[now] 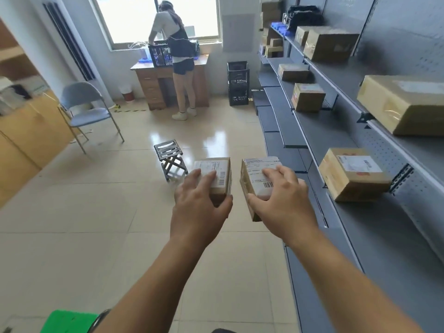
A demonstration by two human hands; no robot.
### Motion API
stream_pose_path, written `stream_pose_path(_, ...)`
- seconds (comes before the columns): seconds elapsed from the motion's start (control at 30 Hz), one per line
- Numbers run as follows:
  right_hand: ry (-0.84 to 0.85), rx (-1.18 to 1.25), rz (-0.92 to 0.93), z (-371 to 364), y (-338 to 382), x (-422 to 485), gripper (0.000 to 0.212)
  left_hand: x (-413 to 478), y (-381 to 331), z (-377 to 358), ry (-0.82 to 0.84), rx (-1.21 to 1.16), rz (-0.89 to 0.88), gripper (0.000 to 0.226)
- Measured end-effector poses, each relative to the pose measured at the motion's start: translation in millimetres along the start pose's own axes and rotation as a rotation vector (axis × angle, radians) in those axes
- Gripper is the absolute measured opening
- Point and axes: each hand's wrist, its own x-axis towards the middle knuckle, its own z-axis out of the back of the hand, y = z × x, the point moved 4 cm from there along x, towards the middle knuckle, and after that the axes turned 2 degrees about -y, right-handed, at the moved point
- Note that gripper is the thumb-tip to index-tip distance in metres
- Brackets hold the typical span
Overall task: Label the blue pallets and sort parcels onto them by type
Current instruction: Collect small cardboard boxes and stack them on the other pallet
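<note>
My left hand (200, 205) grips a small brown parcel (221, 169) with a white barcode label on top. Beside it, my right hand (283, 200) grips a second small brown parcel (254, 176), also labelled, tilted a little to the left. Both are held in the air above the tiled floor, just left of the grey shelving (374, 236). More brown parcels lie on the shelves: one close by (353, 174), a large one higher up (403, 104), and smaller ones further back (307, 97). No blue pallet shows in this view.
A small folding stool (170, 159) stands on the floor just beyond the parcels. A grey folding chair (86, 109) is at the left. A person (177, 56) stands at a wooden desk (153, 87) under the window. A black crate (237, 82) sits by the shelf end.
</note>
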Motion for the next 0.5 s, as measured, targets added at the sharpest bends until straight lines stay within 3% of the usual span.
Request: stream_pose_path(0.5, 0.027, -0.055, -0.049, -79.1, 20.8, 243.1, 0.071, 248.5, 32.2, -67.2, 0.040, -0.012, -0.003, 0.068)
